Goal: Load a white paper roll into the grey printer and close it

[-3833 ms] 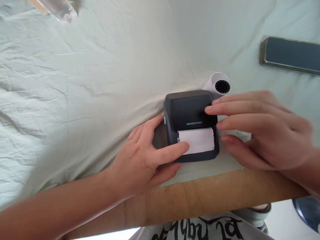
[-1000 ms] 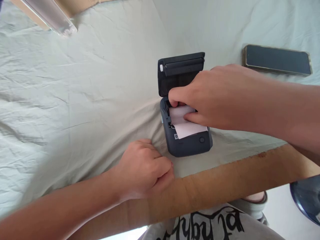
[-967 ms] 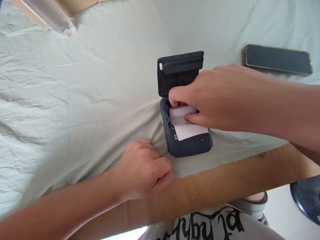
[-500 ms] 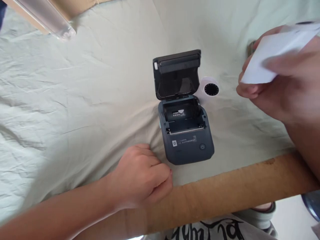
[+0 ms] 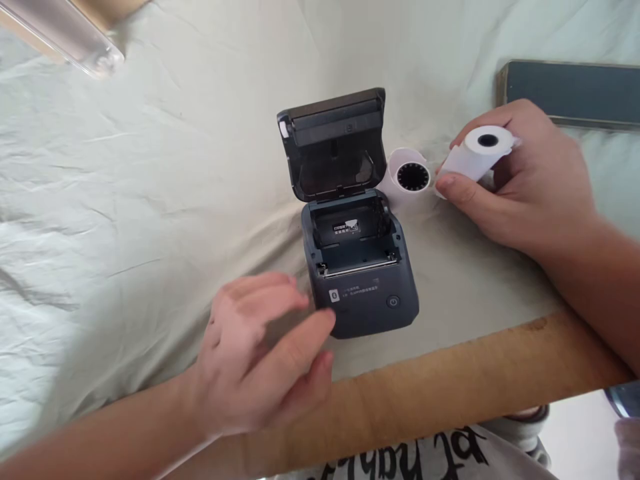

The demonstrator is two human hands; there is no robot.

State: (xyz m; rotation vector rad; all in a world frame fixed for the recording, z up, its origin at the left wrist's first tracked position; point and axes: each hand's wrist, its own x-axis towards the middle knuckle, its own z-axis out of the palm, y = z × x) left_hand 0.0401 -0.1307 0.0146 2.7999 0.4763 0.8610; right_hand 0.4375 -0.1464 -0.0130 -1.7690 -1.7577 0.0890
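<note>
A dark label printer (image 5: 363,293) stands on the cloth with its lid (image 5: 333,147) raised and the paper bay showing. My right hand (image 5: 525,180) grips a small white paper roll (image 5: 475,157), its hollow core facing up, to the right of the printer. Between that hand and the lid a second white roll (image 5: 400,190) with a black toothed core stands upright. My left hand (image 5: 270,347) is at the printer's front left corner, fingers apart and holding nothing; whether a fingertip touches the casing I cannot tell.
A dark flat rectangular object (image 5: 575,93) lies at the upper right, behind my right hand. A clear plastic piece (image 5: 75,40) and cardboard (image 5: 107,13) are at the upper left. Wrinkled pale cloth (image 5: 150,167) covers the table up to its brown front edge (image 5: 450,360).
My right hand has come left and down with the white roll, nearer the standing roll. My left hand has opened from a fist. The view has shifted slightly.
</note>
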